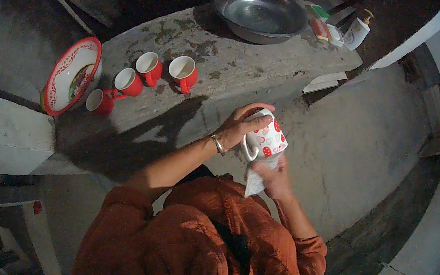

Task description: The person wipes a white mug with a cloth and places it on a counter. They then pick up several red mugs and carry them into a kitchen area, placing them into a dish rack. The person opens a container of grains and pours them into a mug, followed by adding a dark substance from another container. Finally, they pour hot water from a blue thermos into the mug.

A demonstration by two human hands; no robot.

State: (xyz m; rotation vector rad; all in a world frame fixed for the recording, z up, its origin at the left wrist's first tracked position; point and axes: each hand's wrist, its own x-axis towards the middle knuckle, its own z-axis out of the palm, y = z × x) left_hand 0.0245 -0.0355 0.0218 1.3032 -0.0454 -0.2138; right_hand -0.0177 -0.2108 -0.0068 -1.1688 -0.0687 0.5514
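A white mug [273, 140] with red and grey printed shapes is in front of my body, its handle toward the left. My left hand [238, 128] is closed around its upper end, with the fingers over the rim. From below, my right hand [276, 180] presses a crumpled whitish cloth [254, 182] against the mug's lower end. Part of the cloth hangs down to the left of that hand. The cloth's contact with the mug is partly hidden by my fingers.
Several red mugs with white insides, one of them the mug [183, 69], stand on a rough concrete ledge [131, 111]. A red-rimmed enamel basin [47, 86] leans at the left end. Toward the back right are a metal basin [261, 14] and a white pump bottle [358, 32].
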